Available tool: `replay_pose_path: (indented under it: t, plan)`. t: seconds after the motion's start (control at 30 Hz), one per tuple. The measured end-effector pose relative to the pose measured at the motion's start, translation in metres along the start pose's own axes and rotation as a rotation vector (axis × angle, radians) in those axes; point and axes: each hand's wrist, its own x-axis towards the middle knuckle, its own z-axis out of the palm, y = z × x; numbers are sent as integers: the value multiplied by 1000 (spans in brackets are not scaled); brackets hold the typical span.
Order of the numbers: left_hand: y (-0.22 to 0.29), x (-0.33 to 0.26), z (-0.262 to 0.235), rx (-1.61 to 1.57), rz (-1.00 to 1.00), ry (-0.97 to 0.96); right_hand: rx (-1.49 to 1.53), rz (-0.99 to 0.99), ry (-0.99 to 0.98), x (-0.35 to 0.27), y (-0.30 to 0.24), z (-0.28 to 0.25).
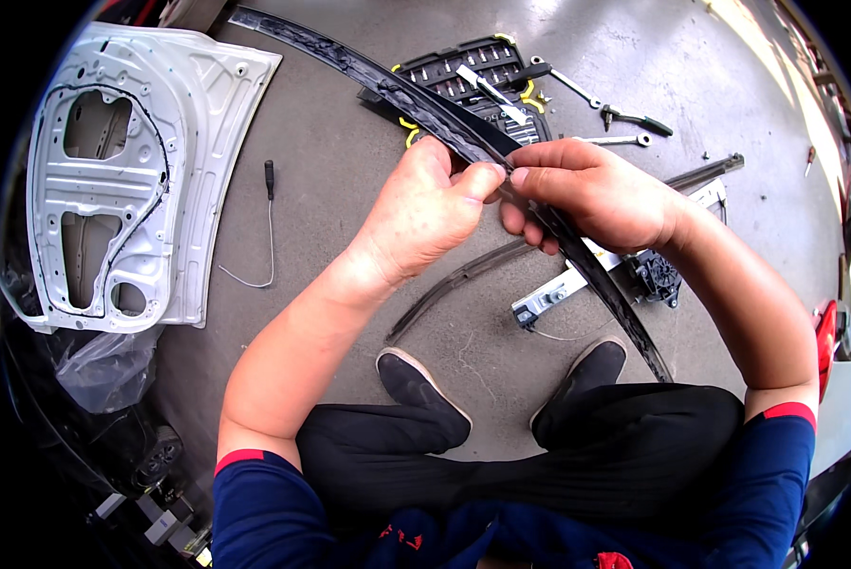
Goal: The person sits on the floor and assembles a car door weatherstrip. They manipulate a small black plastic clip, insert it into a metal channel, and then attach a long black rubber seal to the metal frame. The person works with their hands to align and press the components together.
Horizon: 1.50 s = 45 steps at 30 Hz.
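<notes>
Both hands meet over the concrete floor point(330, 171), pinching a long black strip point(368, 71) that runs from the floor's far left edge down toward the right shoe point(586, 365). The left hand point(425, 213) closes thumb and fingers on it; the right hand point(591, 194) grips it just beside. A white door panel point(112, 171) lies at the left edge, an open tool case point(482, 76) beyond the hands.

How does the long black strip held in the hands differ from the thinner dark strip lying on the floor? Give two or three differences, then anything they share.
The long black strip is gripped in the air by the left hand and right hand; the thinner dark strip lies untouched on the concrete floor. The long black strip looks wider and longer; the thinner dark strip looks narrower and shorter. Both are dark, slender and gently curved.
</notes>
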Motion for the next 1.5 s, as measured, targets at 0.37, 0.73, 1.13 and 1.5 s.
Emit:
replay_pose_path:
  t: [0.37,0.73,1.13,1.5]
  plan:
    - [3,-5,-9,75,-130,18,-143,12,39,1,-6,16]
    - [5,-3,-13,-146,-187,-25,-207,47,97,-3,-10,13]
    - [-2,-3,-4,123,-134,152,-300,32,151,3,-7,21]
    - [9,-2,-9,126,-62,-42,-189,62,123,2,-7,14]
